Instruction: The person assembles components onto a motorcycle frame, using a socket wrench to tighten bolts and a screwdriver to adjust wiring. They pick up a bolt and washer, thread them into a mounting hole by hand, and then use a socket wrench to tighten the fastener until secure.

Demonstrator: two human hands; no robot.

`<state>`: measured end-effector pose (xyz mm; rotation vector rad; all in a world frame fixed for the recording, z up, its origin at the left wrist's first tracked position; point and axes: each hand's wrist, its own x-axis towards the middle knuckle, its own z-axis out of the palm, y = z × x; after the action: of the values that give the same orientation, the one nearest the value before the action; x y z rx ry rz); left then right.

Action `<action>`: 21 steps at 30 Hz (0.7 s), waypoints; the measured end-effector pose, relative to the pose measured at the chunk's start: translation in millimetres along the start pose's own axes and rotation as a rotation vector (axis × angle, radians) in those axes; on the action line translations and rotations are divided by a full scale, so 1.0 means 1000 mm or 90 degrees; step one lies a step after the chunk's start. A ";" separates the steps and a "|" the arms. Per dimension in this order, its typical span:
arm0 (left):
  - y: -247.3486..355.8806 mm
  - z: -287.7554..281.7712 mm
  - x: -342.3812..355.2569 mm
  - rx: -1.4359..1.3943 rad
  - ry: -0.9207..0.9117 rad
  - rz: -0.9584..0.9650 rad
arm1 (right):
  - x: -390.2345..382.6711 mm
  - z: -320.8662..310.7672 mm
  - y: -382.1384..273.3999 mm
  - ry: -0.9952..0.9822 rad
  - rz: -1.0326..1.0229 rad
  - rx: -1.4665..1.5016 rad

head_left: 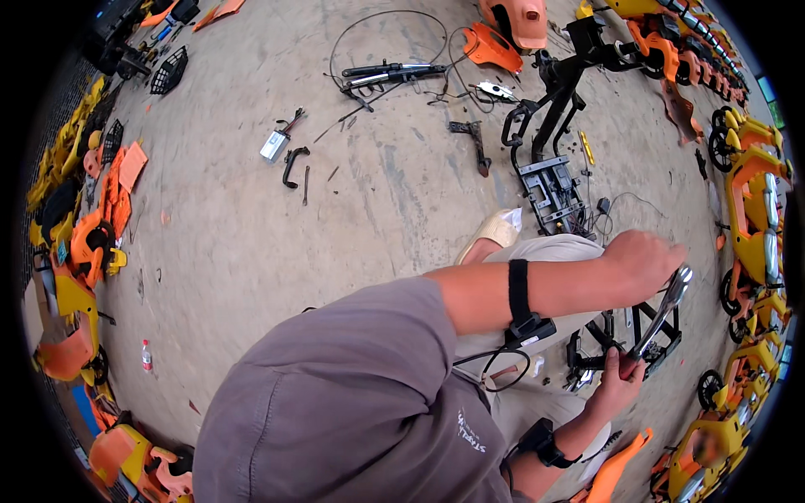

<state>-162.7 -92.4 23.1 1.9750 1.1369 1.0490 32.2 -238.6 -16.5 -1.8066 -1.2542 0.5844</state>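
Observation:
A chrome ratchet wrench (662, 312) slants in front of me, its round head at the upper end. My left hand (639, 267) is closed, with its curled fingers at the wrench's head; the hand itself hides part of that grip. Lower down, my right hand (619, 384) wraps round the handle end, thumb pointing up along it. Beneath the wrench lies the black metal frame (662, 339) of a vehicle, partly covered by my arms and legs. What the wrench's head meets, if anything, cannot be made out.
A black frame with a steering column (549, 180) lies ahead on the concrete floor. Fork legs with cables (390, 75), a silver controller box (274, 146) and a small bottle (147, 356) are scattered about. Yellow scooters (759, 210) line the right; orange panels (126, 176) pile up left.

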 end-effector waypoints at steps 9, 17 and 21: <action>-0.018 -0.077 -0.013 0.142 0.160 0.104 | 0.001 0.030 -0.056 -0.054 -0.022 0.102; -0.061 -0.171 -0.052 -0.467 -0.153 -0.198 | 0.013 0.100 -0.167 -0.220 -0.321 0.038; -0.076 -0.160 -0.071 -0.797 0.150 -0.406 | 0.011 0.129 -0.166 -0.474 -0.469 0.048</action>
<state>-353.1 -103.0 17.6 0.4803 0.7707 1.1824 -147.8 -155.8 54.5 -0.9319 -2.2029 0.8751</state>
